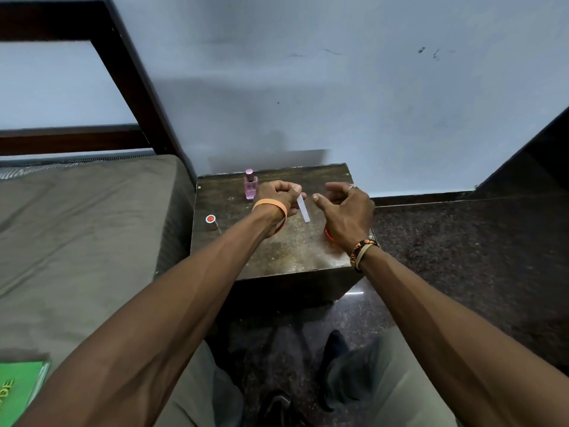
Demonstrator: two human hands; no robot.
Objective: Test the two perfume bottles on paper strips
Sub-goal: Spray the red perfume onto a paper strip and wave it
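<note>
Left hand point(278, 195) pinches a paper strip point(303, 208); right hand point(346, 211) hovers beside it, fingers point(334, 188) loosely released.

Both arms stretched forward
Left hand point(278, 195) pinches a paper strip point(303, 208); right hand point(346, 212) beside it, fingers loosely curled.

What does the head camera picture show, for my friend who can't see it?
A person's left hand pinches a white paper strip over a small dark table, the right hand open beside it. A pink perfume bottle stands behind them.
</note>
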